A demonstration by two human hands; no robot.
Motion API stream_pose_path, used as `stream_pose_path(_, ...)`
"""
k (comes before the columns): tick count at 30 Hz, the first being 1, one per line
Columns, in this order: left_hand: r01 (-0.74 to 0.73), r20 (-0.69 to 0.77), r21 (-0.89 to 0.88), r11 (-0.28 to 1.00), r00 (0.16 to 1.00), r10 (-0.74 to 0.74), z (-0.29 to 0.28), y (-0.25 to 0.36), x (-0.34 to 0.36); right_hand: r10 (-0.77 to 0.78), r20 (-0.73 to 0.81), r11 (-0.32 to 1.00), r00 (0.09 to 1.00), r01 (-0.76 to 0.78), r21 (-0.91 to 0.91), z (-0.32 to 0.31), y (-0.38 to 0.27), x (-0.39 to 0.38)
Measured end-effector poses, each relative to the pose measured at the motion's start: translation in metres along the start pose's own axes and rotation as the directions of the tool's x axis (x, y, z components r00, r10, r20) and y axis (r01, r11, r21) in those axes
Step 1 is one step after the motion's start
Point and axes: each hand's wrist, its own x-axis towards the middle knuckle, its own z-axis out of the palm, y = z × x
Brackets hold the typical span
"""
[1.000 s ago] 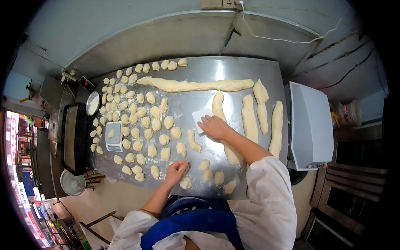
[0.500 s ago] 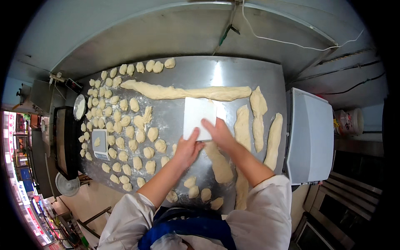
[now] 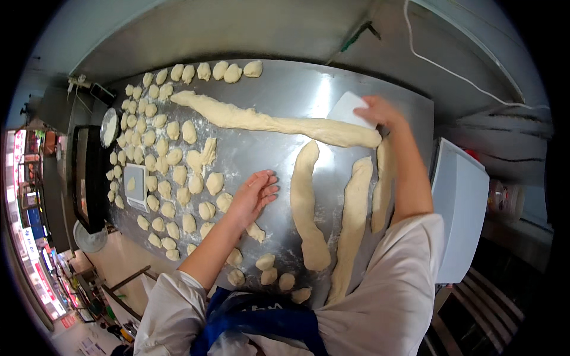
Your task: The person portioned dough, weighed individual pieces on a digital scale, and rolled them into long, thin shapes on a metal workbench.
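My right hand point(image 3: 380, 111) reaches to the far right of the steel table, pinching a white dough scraper point(image 3: 344, 110). The scraper is tilted along the far side of a long dough log point(image 3: 261, 120), close to the log's right end. Whether its edge touches the log I cannot tell. My left hand point(image 3: 255, 193) hovers over the table's middle with nothing in it, fingers apart and slightly bent. It is between a dough strip point(image 3: 306, 202) on its right and round dough pieces point(image 3: 215, 183) on its left. Two more strips, one of them this dough strip point(image 3: 353, 219), lie further right.
Several rows of dough pieces cover the left of the table. Among them stands a small scale point(image 3: 135, 185) with a bit of dough on it. A metal bowl of flour point(image 3: 110, 127) is at the left edge. Beyond the right edge is a pale grey bin point(image 3: 466, 213).
My right hand has carried the scraper from the middle to the far right, behind the log. My left hand has come off the scraper and opened. The whole view has shifted.
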Motion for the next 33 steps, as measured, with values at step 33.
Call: stream_pose_path(33,-0.041,-0.133,-0.094,0.995,0.991,0.028,-0.122,-0.010,-0.055,-0.188,-0.088,0.922,0.978,0.144,-0.359,0.209,-0.246,0.135)
